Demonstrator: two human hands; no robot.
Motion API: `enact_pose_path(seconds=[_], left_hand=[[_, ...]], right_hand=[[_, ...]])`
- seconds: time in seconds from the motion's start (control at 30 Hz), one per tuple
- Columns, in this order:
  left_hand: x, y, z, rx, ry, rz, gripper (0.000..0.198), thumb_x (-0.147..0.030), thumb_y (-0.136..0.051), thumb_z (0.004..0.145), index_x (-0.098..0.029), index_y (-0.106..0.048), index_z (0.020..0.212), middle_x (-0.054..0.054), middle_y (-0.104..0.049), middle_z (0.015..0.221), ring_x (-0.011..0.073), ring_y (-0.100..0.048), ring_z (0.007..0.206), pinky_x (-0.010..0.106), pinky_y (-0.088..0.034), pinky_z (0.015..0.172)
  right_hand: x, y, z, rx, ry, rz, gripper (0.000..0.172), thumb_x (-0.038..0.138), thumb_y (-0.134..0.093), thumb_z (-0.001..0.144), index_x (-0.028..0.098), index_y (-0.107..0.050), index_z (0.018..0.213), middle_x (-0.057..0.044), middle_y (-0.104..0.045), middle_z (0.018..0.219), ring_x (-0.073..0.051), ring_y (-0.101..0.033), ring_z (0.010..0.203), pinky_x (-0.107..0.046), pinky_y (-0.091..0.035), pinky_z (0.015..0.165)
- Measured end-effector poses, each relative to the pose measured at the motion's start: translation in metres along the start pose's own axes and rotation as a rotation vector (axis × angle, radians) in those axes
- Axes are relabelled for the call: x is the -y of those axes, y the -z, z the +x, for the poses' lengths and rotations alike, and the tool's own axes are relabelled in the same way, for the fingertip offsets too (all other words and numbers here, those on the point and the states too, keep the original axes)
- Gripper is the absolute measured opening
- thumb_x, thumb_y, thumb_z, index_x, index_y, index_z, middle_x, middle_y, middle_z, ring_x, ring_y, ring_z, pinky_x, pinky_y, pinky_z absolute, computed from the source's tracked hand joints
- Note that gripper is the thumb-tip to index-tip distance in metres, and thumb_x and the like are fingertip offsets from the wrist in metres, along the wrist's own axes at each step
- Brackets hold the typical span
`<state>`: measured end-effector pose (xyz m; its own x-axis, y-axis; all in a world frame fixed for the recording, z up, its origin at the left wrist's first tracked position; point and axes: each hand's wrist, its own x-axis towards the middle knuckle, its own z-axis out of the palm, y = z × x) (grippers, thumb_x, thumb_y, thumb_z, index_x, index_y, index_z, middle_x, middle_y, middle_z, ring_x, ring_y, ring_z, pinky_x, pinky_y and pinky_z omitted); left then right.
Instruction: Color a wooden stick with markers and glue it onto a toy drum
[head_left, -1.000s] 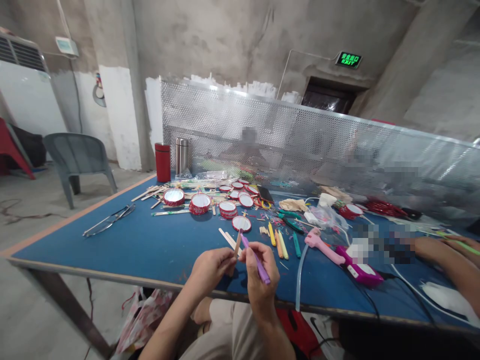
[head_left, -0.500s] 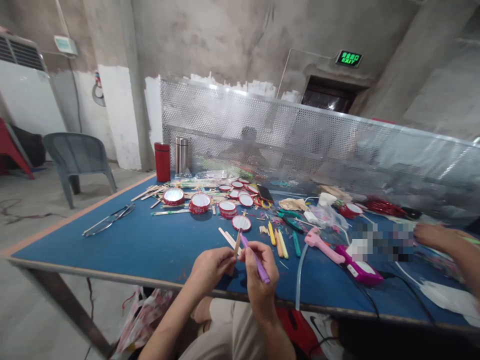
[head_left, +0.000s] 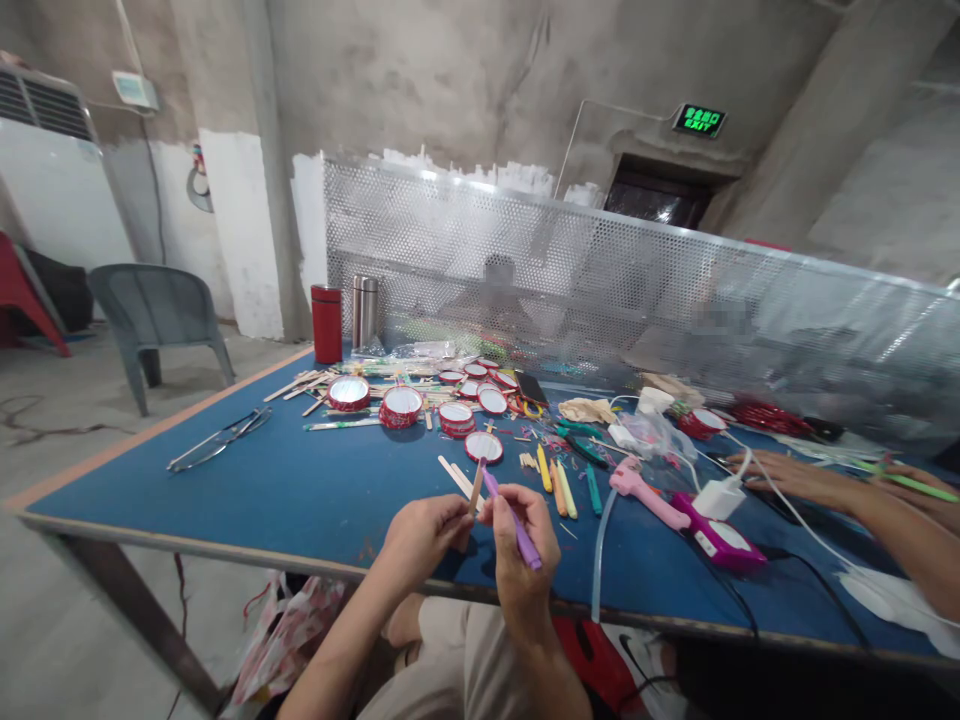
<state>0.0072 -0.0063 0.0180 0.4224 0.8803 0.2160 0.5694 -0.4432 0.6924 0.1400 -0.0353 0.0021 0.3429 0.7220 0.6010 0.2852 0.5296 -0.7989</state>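
Note:
My left hand (head_left: 427, 535) pinches a wooden craft stick (head_left: 477, 487) upright near the table's front edge. In my right hand (head_left: 525, 535) is a purple marker (head_left: 521, 528), its upper end leaning against or very close to the stick's top; I cannot tell if they touch. Just beyond lies a round, red-rimmed mirror-like disc (head_left: 484, 447). More pale sticks (head_left: 454, 474) rest flat behind my left hand. Several crayon-like pens, among them a yellow one (head_left: 543, 467) and a teal one (head_left: 594, 490), lie to the right of the disc.
Stacks of red-rimmed discs (head_left: 400, 405) and loose sticks stand farther back. Glasses (head_left: 219, 440) lie left. Right are a pink glue gun (head_left: 649, 492), a purple power strip (head_left: 718, 530) with cables, and a co-worker's hands (head_left: 795, 478). A red flask (head_left: 326, 325) stands at the back.
My hands stay nearly still on the stick and marker. At the right, the co-worker's hands have shifted, and a green pen-like thing shows with them.

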Motion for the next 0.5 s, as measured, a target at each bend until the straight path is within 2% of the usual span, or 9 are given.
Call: enact_pose_path(seconds=[0.1,0.3,0.5], left_hand=[[0.0001,0.0,-0.0002,-0.005,-0.009,0.0,0.03,-0.031,-0.042,0.087,-0.02,-0.057,0.063,-0.003,-0.065,0.063,0.0107,-0.056,0.059,0.018,-0.032,0.056],[0.0022,-0.0007,-0.0014,-0.004,-0.007,-0.004,0.029,-0.029,-0.043,0.086,-0.02,-0.058,0.064,-0.003,-0.066,0.063,0.0107,-0.057,0.06,0.019,-0.033,0.058],[0.0035,-0.0018,0.0006,-0.007,-0.003,0.0,0.029,-0.031,-0.043,0.087,-0.02,-0.058,0.064,-0.003,-0.066,0.063,0.0106,-0.056,0.06,0.019,-0.033,0.057]], right_hand=[[0.0009,-0.0004,0.0009,0.007,-0.007,-0.014,0.015,0.032,-0.053,0.087,0.018,-0.058,0.089,0.001,-0.064,0.072,-0.012,-0.062,0.062,-0.023,-0.05,0.06],[0.0076,-0.0008,0.0017,-0.084,0.008,0.037,0.012,0.03,-0.052,0.087,0.018,-0.057,0.088,0.003,-0.062,0.065,-0.011,-0.061,0.058,-0.021,-0.049,0.057],[0.0019,-0.0002,-0.0002,-0.012,0.004,0.009,0.014,0.031,-0.053,0.087,0.018,-0.058,0.089,0.001,-0.063,0.071,-0.012,-0.061,0.062,-0.023,-0.05,0.06]])
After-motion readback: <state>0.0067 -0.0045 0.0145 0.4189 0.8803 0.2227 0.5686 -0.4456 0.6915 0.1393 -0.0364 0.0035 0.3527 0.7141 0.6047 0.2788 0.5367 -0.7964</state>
